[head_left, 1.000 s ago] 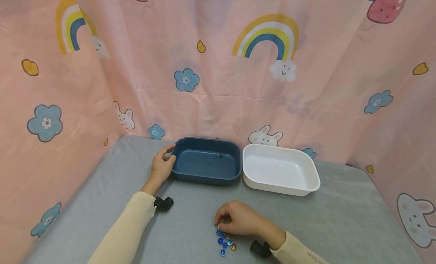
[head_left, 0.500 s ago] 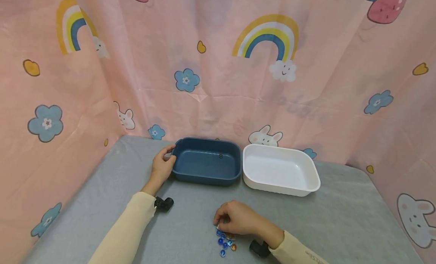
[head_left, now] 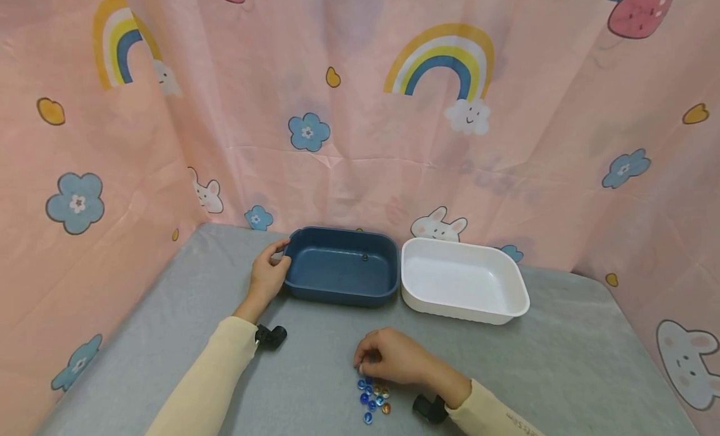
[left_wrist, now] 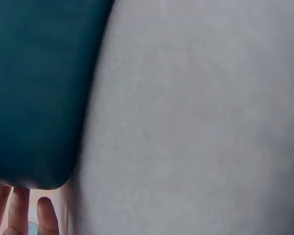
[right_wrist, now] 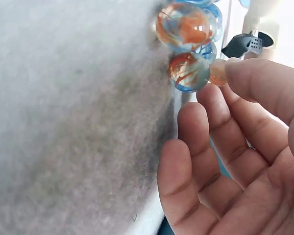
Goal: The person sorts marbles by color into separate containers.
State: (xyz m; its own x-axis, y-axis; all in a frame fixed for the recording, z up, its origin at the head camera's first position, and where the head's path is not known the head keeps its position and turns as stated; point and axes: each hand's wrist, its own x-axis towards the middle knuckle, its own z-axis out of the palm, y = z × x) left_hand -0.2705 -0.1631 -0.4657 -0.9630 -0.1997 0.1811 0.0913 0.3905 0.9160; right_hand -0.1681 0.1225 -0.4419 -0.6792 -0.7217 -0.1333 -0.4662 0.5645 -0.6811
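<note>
My left hand (head_left: 269, 275) grips the left end of a dark blue rectangular tub (head_left: 343, 297), its fingers also showing at the tub's end in the left wrist view. A small dark round thing (head_left: 364, 257) lies inside, toward the right. Nearer the front, my right hand (head_left: 394, 356) is over a cluster of glass marbles (head_left: 364, 399), blue ones and orange-swirled ones. The right wrist view has an orange marble (right_wrist: 217, 73) pinched between thumb and fingertip. Just beyond it sit two larger-looking orange-and-blue marbles (right_wrist: 188, 72), with blue ones partly hidden behind.
A white rectangular tub (head_left: 465, 313) stands right beside the blue one. Both are on a grey cloth-covered table (head_left: 315, 355), near its back edge. A pink patterned curtain (head_left: 360, 186) hangs behind and along the sides.
My right hand has risen slightly away from the cluster, and more marbles show below its fingers. My left hand and both tubs have stayed in place.
</note>
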